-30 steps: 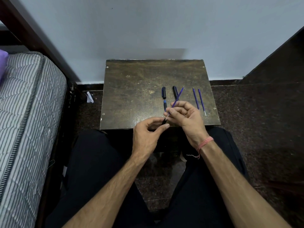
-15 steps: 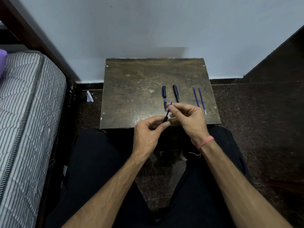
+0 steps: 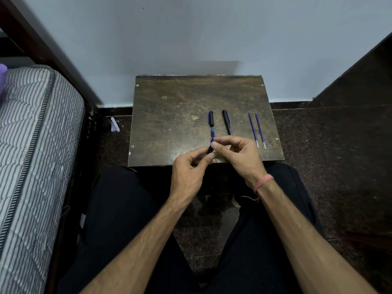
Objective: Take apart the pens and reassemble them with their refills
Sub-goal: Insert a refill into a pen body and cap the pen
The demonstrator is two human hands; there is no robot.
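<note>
Down at the bottom of the view you've got a person's lap in dark trousers (image 3: 118, 219), both forearms reaching forward over it, with a pinkish thread band (image 3: 263, 182) around the right wrist. Just past the knees, at the near edge of a small dark wooden table (image 3: 169, 115), the two hands meet. The left hand (image 3: 186, 175) has its fingers curled in, thumb and forefinger pinching the lower end of a pen barrel (image 3: 211, 146), most of which is hidden so I can't tell much about it. The right hand (image 3: 237, 153) is curled too, its fingertips pinching the same blue piece from the upper side, right where it meets the left thumb. A blue tip piece (image 3: 212, 132) shows just beyond the fingers, though honestly I can't tell if it's joined to what they're holding or lying on the table. Further back there's a dark cap (image 3: 210, 118) and, beside it to the right, a black pen (image 3: 227, 122) lying lengthwise. Well off to the right, two thin purple refills (image 3: 257, 130) sit side by side near the table's edge. To the left is a striped mattress (image 3: 31, 145), and behind the table a pale wall (image 3: 191, 35).
</note>
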